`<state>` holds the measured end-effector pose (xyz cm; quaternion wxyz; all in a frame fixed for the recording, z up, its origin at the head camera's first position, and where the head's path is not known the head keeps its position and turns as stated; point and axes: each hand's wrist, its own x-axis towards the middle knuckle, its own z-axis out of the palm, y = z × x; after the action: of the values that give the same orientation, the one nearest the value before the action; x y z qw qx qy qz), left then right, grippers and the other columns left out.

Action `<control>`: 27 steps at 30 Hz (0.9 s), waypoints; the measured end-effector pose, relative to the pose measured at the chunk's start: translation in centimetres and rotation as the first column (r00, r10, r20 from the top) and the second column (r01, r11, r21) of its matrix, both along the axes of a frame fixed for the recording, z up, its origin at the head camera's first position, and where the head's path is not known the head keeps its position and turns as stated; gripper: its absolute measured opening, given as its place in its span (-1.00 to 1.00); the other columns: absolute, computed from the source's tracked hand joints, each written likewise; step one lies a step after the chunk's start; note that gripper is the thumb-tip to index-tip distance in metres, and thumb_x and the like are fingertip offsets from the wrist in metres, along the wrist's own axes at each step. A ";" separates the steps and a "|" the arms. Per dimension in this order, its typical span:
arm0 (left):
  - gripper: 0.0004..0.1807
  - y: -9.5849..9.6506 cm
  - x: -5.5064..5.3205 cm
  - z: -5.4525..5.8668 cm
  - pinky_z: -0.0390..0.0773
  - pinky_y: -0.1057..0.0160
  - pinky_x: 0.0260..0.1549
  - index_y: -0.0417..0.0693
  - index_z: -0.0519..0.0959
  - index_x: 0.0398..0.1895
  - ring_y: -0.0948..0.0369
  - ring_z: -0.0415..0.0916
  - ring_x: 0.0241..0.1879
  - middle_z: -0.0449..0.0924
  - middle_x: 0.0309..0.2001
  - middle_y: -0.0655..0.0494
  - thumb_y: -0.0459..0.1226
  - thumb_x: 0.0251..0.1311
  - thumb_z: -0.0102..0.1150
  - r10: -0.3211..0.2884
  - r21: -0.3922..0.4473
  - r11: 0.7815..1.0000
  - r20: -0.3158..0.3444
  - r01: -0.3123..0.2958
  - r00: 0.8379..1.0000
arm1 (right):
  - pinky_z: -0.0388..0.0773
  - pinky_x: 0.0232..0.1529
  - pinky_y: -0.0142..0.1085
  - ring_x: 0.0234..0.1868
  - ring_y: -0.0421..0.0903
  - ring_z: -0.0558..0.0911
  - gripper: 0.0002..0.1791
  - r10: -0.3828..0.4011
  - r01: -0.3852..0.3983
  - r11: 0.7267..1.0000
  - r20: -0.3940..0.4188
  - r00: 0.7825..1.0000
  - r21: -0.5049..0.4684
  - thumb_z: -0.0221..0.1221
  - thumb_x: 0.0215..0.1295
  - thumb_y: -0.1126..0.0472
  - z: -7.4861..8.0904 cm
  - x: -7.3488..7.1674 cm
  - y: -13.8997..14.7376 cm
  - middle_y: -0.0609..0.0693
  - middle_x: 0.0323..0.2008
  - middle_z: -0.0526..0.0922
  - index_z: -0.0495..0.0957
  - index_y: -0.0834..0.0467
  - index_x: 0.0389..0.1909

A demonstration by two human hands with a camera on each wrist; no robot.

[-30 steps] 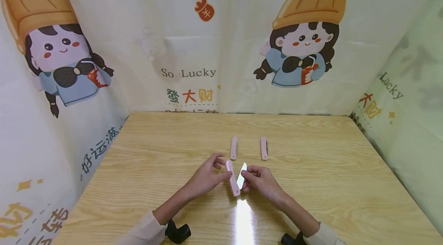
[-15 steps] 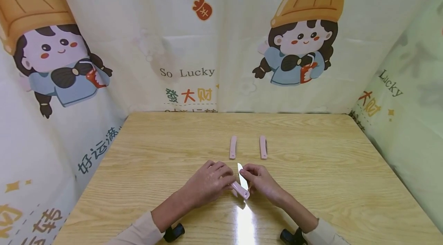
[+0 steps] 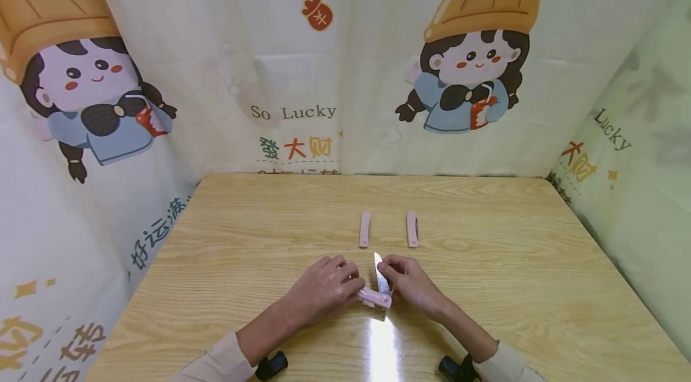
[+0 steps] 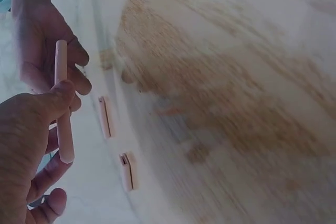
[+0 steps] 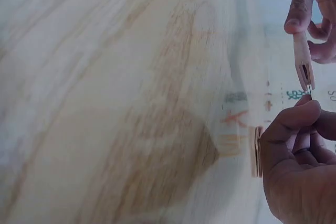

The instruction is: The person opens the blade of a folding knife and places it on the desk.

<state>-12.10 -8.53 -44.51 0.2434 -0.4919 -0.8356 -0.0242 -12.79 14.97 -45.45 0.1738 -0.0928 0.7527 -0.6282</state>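
Observation:
A folding knife with a pink handle [image 3: 373,296] and a shiny blade [image 3: 381,277] is held between both hands just over the table, its blade swung partly out at a wide angle. My left hand [image 3: 328,281] pinches the far end of the handle, knuckles up; the left wrist view shows the thumb along the pink handle [image 4: 64,129]. My right hand [image 3: 412,283] pinches the blade between thumb and fingers, near the pivot end of the handle. In the right wrist view the blade's thin edge runs from the slotted handle [image 5: 303,66] into the right fingertips.
Two folded pink knives, a left one [image 3: 364,229] and a right one [image 3: 412,229], lie side by side beyond the hands on the wooden table [image 3: 259,220]. Printed cloth [image 3: 367,64] hangs at the back and both sides. Black wrist mounts show below the sleeves.
The left hand has turned knuckles up, swinging the handle from near upright to almost sideways. The gap between blade and handle has widened. The right hand keeps its pinch on the blade.

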 end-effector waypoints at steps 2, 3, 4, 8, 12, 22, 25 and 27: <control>-0.76 -0.1 0.1 -0.1 0.55 0.32 -0.34 0.11 0.71 -0.22 0.23 0.49 -0.30 0.59 -0.25 0.21 0.03 0.25 0.38 0.007 0.015 1.000 0.002 -0.007 1.000 | 0.37 -0.58 -0.40 -0.51 -0.19 0.40 -0.68 -0.022 0.022 1.000 -0.007 1.000 0.000 0.09 0.56 0.19 0.0 -0.1 0.1 -0.02 -0.45 0.48 0.54 0.45 -0.08; -0.76 -0.1 0.1 -0.1 0.54 0.35 -0.39 0.10 0.71 -0.24 0.24 0.47 -0.34 0.57 -0.27 0.21 0.03 0.25 0.39 0.010 0.023 1.000 0.000 -0.010 1.000 | 0.40 -0.57 -0.40 -0.50 -0.19 0.42 -0.68 -0.032 0.032 0.999 -0.008 0.999 0.002 0.10 0.56 0.19 0.0 -0.2 0.2 -0.02 -0.45 0.49 0.54 0.45 -0.08; -0.76 -0.1 0.2 -0.2 0.52 0.37 -0.44 0.10 0.70 -0.27 0.25 0.45 -0.37 0.55 -0.29 0.21 0.03 0.24 0.39 0.015 0.031 0.999 -0.001 -0.015 1.000 | 0.42 -0.56 -0.39 -0.49 -0.19 0.43 -0.68 -0.042 0.042 0.999 -0.007 0.999 0.003 0.11 0.56 0.19 -0.1 -0.3 0.2 -0.02 -0.46 0.49 0.55 0.45 -0.08; -0.76 -0.2 0.4 -0.5 0.47 0.43 -0.56 0.10 0.70 -0.31 0.27 0.42 -0.41 0.52 -0.32 0.22 0.03 0.23 0.40 0.027 0.057 0.998 0.007 -0.028 1.000 | 0.49 -0.53 -0.38 -0.50 -0.17 0.47 -0.70 -0.079 0.079 0.997 0.004 0.997 -0.013 0.13 0.54 0.22 -0.1 -0.4 0.4 -0.01 -0.50 0.50 0.55 0.46 -0.10; -0.74 -0.3 0.5 -0.8 0.46 0.40 -0.64 0.08 0.68 -0.36 0.27 0.41 -0.44 0.50 -0.35 0.22 0.04 0.19 0.42 0.035 0.074 0.997 0.015 -0.036 0.999 | 0.53 -0.52 -0.36 -0.51 -0.16 0.51 -0.72 -0.104 0.105 0.994 0.025 0.994 -0.027 0.12 0.53 0.25 -0.1 -0.6 0.5 0.02 -0.51 0.53 0.54 0.47 -0.11; -0.70 0.0 1.2 -1.4 0.44 0.40 -0.68 0.04 0.68 -0.41 0.29 0.39 -0.48 0.49 -0.40 0.22 0.05 0.17 0.44 0.114 0.130 0.984 0.056 -0.120 0.992 | 0.58 -0.48 -0.34 -0.47 -0.14 0.57 -0.79 -0.172 0.176 0.983 0.060 0.983 -0.053 0.12 0.52 0.30 0.1 -0.8 0.6 0.01 -0.49 0.58 0.52 0.44 -0.10; -0.72 0.1 1.5 -1.6 0.43 0.40 -0.69 0.05 0.68 -0.41 0.30 0.38 -0.49 0.48 -0.41 0.23 0.02 0.15 0.45 0.140 0.156 0.977 0.063 -0.148 0.988 | 0.58 -0.47 -0.35 -0.46 -0.14 0.58 -0.78 -0.186 0.190 0.979 0.067 0.980 -0.069 0.13 0.52 0.29 0.1 -0.9 0.6 0.02 -0.49 0.61 0.52 0.44 -0.09; -0.73 0.1 1.6 -1.8 0.43 0.40 -0.71 0.06 0.67 -0.42 0.30 0.38 -0.50 0.47 -0.42 0.24 0.02 0.12 0.46 0.156 0.176 0.971 0.058 -0.164 0.986 | 0.58 -0.47 -0.35 -0.44 -0.14 0.60 -0.76 -0.195 0.200 0.976 0.067 0.979 -0.084 0.14 0.52 0.28 0.1 -0.9 0.6 0.02 -0.47 0.63 0.52 0.45 -0.08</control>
<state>-10.49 -8.39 -46.31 0.2696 -0.3984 -0.8720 -0.0907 -13.72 15.53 -45.34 0.1280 -0.0069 0.7236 -0.6782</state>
